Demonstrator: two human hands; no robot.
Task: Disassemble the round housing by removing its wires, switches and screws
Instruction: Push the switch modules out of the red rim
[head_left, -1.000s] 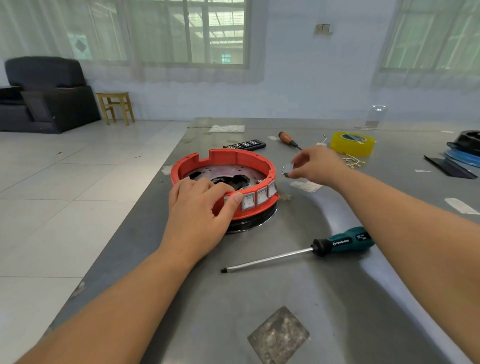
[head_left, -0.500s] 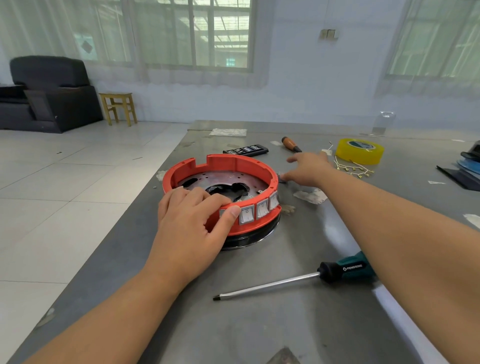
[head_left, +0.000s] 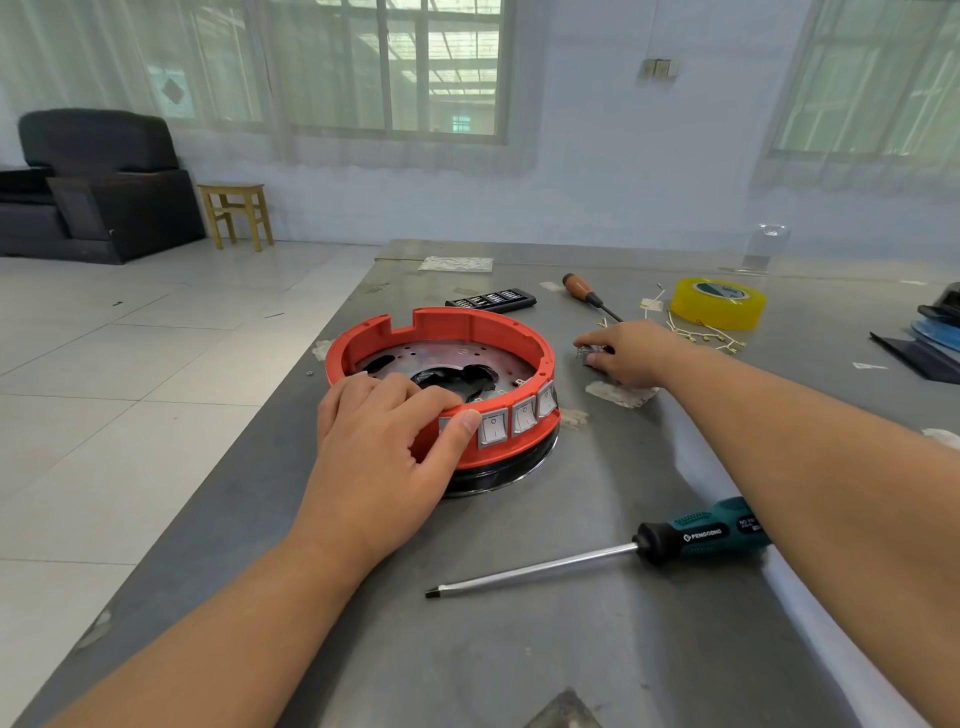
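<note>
The round red housing (head_left: 470, 322) stands on a black base on the grey metal table (head_left: 571, 649). Three grey rocker switches (head_left: 493, 428) sit side by side in its near wall. My left hand (head_left: 384, 447) grips the near rim, fingers over the top edge and thumb pressed on the outer wall beside the switches. My right hand (head_left: 631, 353) is low on the table just right of the housing. Its fingertips pinch a small grey switch (head_left: 584, 354) against the tabletop. Loose yellowish wires (head_left: 709, 338) lie beyond that hand.
A green-handled screwdriver (head_left: 701, 535) lies near the front, its shaft pointing left. At the back are a wooden-handled screwdriver (head_left: 584, 291), a black bit case (head_left: 491, 300) and a yellow tape roll (head_left: 717, 304). The table's left edge drops to a tiled floor.
My right hand, which held the small switch in the air beside the housing, has gone down and out to the tabletop on the right. My left hand has stayed on the rim.
</note>
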